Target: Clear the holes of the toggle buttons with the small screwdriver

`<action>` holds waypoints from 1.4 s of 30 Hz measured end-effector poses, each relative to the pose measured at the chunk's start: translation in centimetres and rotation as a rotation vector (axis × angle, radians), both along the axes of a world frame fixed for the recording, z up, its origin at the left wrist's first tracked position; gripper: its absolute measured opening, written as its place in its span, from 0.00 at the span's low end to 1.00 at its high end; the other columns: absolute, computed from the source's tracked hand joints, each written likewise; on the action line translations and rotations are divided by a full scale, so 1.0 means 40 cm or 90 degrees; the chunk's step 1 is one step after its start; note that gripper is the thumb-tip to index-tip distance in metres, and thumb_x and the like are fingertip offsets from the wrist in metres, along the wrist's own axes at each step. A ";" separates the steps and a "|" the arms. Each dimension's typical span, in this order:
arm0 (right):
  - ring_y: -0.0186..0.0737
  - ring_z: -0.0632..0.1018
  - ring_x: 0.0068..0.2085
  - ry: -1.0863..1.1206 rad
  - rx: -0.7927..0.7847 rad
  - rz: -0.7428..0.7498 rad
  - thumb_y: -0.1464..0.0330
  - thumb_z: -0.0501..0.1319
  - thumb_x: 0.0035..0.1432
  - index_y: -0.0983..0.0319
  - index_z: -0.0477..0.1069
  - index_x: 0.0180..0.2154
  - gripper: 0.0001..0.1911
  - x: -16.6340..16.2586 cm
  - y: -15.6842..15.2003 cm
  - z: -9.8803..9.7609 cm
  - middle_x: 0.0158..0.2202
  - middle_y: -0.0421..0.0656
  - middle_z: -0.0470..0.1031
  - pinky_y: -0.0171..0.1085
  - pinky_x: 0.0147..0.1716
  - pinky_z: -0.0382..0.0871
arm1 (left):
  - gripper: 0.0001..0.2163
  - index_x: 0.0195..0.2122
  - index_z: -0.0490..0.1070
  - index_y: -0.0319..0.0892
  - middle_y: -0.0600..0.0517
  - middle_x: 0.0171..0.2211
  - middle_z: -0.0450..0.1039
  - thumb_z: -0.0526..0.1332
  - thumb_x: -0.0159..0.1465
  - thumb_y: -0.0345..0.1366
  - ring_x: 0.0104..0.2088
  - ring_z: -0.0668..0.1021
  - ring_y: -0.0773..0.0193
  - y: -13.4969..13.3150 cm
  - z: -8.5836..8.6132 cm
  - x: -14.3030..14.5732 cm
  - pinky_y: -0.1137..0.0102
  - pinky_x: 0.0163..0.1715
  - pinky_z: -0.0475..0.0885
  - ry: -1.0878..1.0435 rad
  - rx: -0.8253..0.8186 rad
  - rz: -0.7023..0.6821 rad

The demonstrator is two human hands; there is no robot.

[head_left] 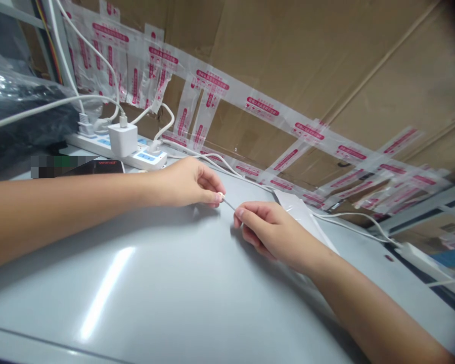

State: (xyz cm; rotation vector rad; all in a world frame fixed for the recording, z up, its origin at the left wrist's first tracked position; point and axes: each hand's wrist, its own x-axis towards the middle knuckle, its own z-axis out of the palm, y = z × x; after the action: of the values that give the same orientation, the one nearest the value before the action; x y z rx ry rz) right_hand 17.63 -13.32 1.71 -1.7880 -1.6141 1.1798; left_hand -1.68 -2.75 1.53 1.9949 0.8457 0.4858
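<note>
Just above the grey tabletop (167, 293), my left hand (189, 183) pinches a small white piece (222, 196) between thumb and fingers. Its kind is too small to make out. A thin grey metal rod (228, 203) runs from that piece to my right hand (263, 225), whose thumb and forefinger are closed on its other end. The rod's right end is hidden inside the fingers, so I cannot tell whether it has a handle. The rod's left tip meets or touches the white piece.
A white power strip (98, 146) with a charger cube (123, 140) and cables stands at the back left, near a dark phone-like object (98, 167). Taped cardboard (242, 55) rises behind. White paper (301, 212) lies beyond my right hand; another power strip (432, 268) is far right.
</note>
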 end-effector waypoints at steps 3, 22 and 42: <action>0.26 0.57 0.16 -0.021 -0.013 0.006 0.61 0.53 0.65 0.61 0.67 0.30 0.14 -0.002 -0.003 0.003 0.17 0.33 0.59 0.28 0.15 0.48 | 0.08 0.36 0.79 0.43 0.55 0.32 0.82 0.68 0.55 0.37 0.34 0.81 0.63 -0.008 -0.003 0.003 0.72 0.33 0.72 0.018 0.061 -0.008; 0.28 0.59 0.19 -0.149 -0.004 0.010 0.60 0.52 0.63 0.61 0.67 0.29 0.15 0.009 0.003 -0.010 0.20 0.35 0.60 0.30 0.16 0.51 | 0.07 0.34 0.78 0.42 0.54 0.31 0.80 0.60 0.59 0.31 0.31 0.78 0.65 -0.035 -0.011 0.013 0.72 0.31 0.67 0.030 0.397 -0.058; 0.27 0.56 0.20 0.063 -0.038 0.001 0.61 0.49 0.69 0.60 0.58 0.27 0.17 0.011 -0.002 0.006 0.21 0.33 0.53 0.29 0.17 0.50 | 0.08 0.38 0.77 0.40 0.52 0.32 0.81 0.68 0.57 0.33 0.35 0.82 0.66 0.011 -0.031 0.005 0.72 0.38 0.73 -0.139 -0.135 -0.018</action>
State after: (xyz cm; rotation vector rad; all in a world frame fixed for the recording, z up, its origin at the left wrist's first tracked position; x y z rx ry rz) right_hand 18.05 -13.41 1.96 -1.7366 -1.5388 1.3087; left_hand -1.48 -2.31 0.28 1.7225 0.7010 0.5625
